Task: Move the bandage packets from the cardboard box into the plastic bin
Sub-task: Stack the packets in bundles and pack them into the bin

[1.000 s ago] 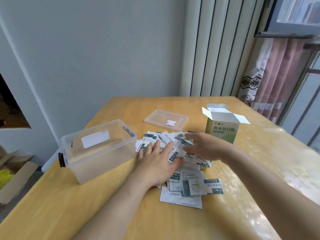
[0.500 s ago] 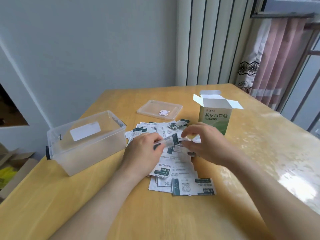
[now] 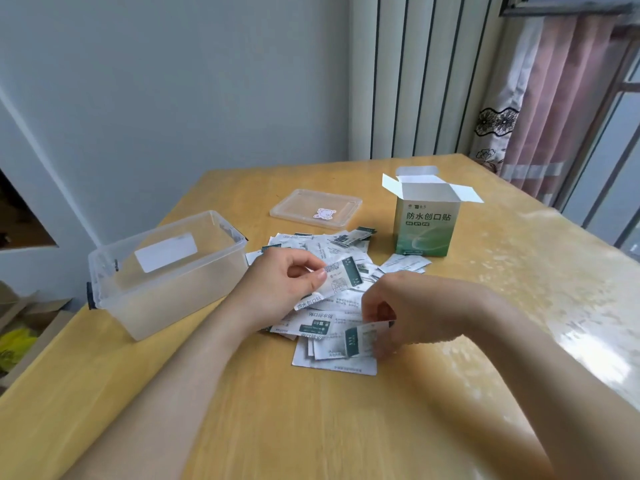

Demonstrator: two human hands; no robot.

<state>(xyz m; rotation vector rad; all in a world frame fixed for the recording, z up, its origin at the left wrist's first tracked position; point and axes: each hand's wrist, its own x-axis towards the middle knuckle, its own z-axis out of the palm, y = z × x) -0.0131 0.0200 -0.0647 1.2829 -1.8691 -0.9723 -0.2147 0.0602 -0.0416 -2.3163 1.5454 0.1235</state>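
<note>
Nearest: right hand (image 3: 415,306) at the near edge of the pile, fingers curled, pinching one bandage packet (image 3: 360,337) by its right end; that packet lies low, touching or just above the others, long axis roughly left-right, green band at its left end. Under it, a larger white sheet (image 3: 332,367) flat on the table (image 3: 311,427), probably a leaflet, not a packet. Next out: left hand (image 3: 273,289), thumb and fingers pinching a second packet (image 3: 343,275), lifted off the pile, long axis running right and slightly away from the hand, so its free end points away from the bin. Rest of the bandage packets (image 3: 322,247) are spread loose on the table between the hands and the box, none visibly in the box from this angle. Plastic bin (image 3: 180,296) sits left of the pile, lid off, just beside the left wrist; I see no packet in it. Key relation: bin is to the left of both grips, left hand clearly nearer, right hand has the whole pile between it and the bin. My read: left packet goes first with a short sweep left and over the rim; right hand either crosses over or hands off. Farther back: cardboard box (image 3: 427,230) upright, flaps open, right of the pile; bin lid (image 3: 313,206) flat behind the pile
</note>
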